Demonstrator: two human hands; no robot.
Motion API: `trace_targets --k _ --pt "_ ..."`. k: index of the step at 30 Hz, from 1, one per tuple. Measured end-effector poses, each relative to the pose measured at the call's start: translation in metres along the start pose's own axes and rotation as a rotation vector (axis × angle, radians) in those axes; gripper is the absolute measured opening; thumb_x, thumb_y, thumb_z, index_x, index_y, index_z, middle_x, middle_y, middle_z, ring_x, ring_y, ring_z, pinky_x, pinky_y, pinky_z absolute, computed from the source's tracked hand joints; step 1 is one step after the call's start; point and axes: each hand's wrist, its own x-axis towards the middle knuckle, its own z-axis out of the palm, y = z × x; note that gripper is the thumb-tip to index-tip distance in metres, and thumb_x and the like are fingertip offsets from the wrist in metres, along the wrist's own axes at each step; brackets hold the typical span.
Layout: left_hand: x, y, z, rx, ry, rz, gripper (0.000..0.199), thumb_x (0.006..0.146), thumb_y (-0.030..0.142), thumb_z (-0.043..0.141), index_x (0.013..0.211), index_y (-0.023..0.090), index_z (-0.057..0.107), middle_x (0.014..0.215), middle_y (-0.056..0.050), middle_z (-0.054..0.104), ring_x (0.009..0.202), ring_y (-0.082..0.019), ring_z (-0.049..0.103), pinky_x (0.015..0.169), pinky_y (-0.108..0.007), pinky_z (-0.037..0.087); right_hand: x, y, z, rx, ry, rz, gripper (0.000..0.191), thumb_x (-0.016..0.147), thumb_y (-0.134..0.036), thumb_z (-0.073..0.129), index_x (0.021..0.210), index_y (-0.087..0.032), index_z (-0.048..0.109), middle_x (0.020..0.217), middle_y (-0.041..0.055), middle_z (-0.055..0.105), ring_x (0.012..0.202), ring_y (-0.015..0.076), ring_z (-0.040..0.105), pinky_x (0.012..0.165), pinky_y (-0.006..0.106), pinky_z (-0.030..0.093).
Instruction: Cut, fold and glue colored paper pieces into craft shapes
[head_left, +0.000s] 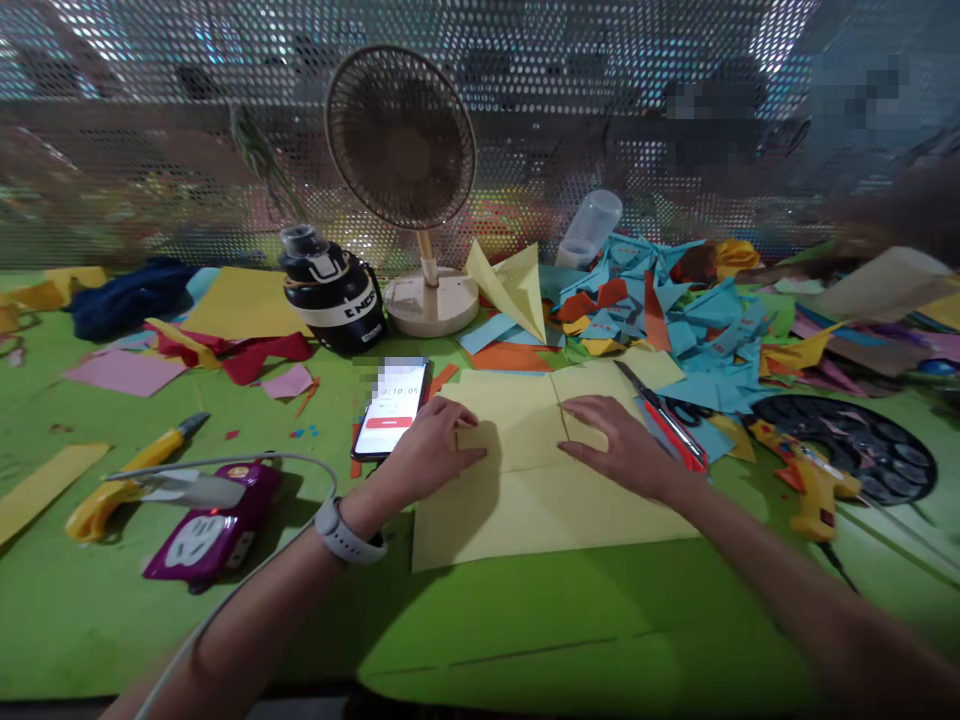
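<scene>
Yellow paper [517,510] with crease lines lies flat on the green table in front of me. My left hand [435,445] is at the left part of the paper, thumb and fingers apart and pointing inward. Opposite it, my right hand [619,450] rests near a vertical crease, its fingers also spread from the thumb. Neither hand is closed around anything. A phone [394,410] showing a timer lies just left of my left hand. Beyond my right hand is a red-handled cutter [671,430], with dark scissor handles [686,410] beside it.
A fan [431,300] and a black bottle [334,300] stand at the back. Blue paper pieces [660,300] are heaped back right. At right are a yellow glue gun [814,490] and a black round tray [885,450]. A purple power strip [214,530] with a cable sits left.
</scene>
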Motion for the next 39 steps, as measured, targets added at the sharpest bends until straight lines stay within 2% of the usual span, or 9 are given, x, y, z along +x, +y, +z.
trace_targets --k 3,8,14,19,26,30,35,37,39 --pt "0.000 -0.001 -0.002 -0.039 -0.038 -0.045 0.047 0.065 0.044 0.072 0.102 0.018 0.060 0.101 -0.010 0.061 0.089 -0.026 0.060 0.077 -0.040 0.050 0.011 -0.006 0.002 0.005 -0.093 -0.010 0.057 0.085 -0.054 0.058 0.129 -0.019 0.056 0.128 0.0147 0.059 0.121 0.0308 0.051 0.101 0.050 0.043" --pt "0.002 -0.003 -0.005 -0.199 -0.221 -0.068 0.025 0.070 0.042 0.068 0.076 0.020 0.059 0.072 -0.001 0.062 0.066 -0.018 0.058 0.058 -0.029 0.044 0.026 -0.012 0.007 -0.006 -0.153 -0.040 0.062 0.077 -0.054 0.068 0.127 -0.020 0.058 0.123 0.0137 0.059 0.117 0.0317 0.052 0.100 0.050 0.042" --pt "-0.001 0.004 -0.007 -0.311 -0.134 -0.004 0.022 0.075 0.040 0.066 0.074 0.020 0.058 0.080 -0.003 0.064 0.069 -0.016 0.059 0.057 -0.027 0.046 0.028 -0.009 0.011 0.033 -0.119 -0.049 0.061 0.072 -0.049 0.075 0.126 -0.025 0.059 0.116 0.0109 0.058 0.112 0.0298 0.053 0.097 0.049 0.043" --pt "-0.002 0.007 0.000 -0.477 -0.192 -0.157 0.018 0.084 0.035 0.057 0.080 0.022 0.046 0.057 0.005 0.055 0.046 -0.013 0.058 0.042 -0.023 0.041 0.032 -0.006 0.014 0.050 -0.137 -0.035 0.049 0.074 -0.045 0.075 0.116 -0.023 0.065 0.107 0.0099 0.061 0.104 0.0284 0.055 0.093 0.046 0.044" --pt "-0.002 0.007 0.008 -0.424 -0.160 -0.203 0.016 0.087 0.033 0.054 0.082 0.023 0.043 0.058 0.005 0.054 0.044 -0.015 0.059 0.041 -0.024 0.042 0.032 -0.006 0.017 0.058 -0.108 0.011 0.039 0.076 -0.042 0.074 0.107 -0.020 0.068 0.104 0.0098 0.063 0.104 0.0275 0.055 0.092 0.043 0.044" --pt "-0.003 0.007 0.007 -0.222 -0.076 -0.089 0.013 0.087 0.031 0.053 0.080 0.022 0.048 0.063 0.002 0.058 0.056 -0.016 0.060 0.050 -0.026 0.043 0.031 -0.006 0.016 0.067 -0.099 -0.009 0.037 0.076 -0.045 0.073 0.107 -0.025 0.068 0.104 0.0081 0.063 0.102 0.0269 0.056 0.091 0.044 0.045" --pt "-0.009 0.008 0.010 0.127 0.013 0.021 0.013 0.091 0.031 0.050 0.092 0.019 0.057 0.088 -0.008 0.067 0.076 -0.022 0.064 0.063 -0.033 0.048 0.030 -0.005 0.016 0.065 -0.105 0.005 0.040 0.077 -0.045 0.073 0.109 -0.023 0.067 0.103 0.0088 0.063 0.103 0.0272 0.055 0.091 0.043 0.045" --pt "-0.015 0.012 0.015 0.272 0.099 0.093 0.020 0.095 0.028 0.044 0.105 0.017 0.058 0.106 -0.012 0.067 0.092 -0.026 0.065 0.075 -0.039 0.051 0.030 -0.005 0.018 0.064 -0.103 -0.004 0.040 0.076 -0.045 0.073 0.109 -0.022 0.067 0.103 0.0089 0.063 0.102 0.0268 0.055 0.090 0.043 0.045" --pt "-0.021 0.017 0.024 0.374 0.111 0.277 0.030 0.098 0.026 0.037 0.122 0.017 0.054 0.131 -0.014 0.058 0.120 -0.028 0.054 0.098 -0.045 0.043 0.030 -0.005 0.021 0.059 -0.096 -0.020 0.039 0.077 -0.044 0.073 0.109 -0.022 0.067 0.102 0.0089 0.063 0.101 0.0262 0.056 0.089 0.042 0.046"
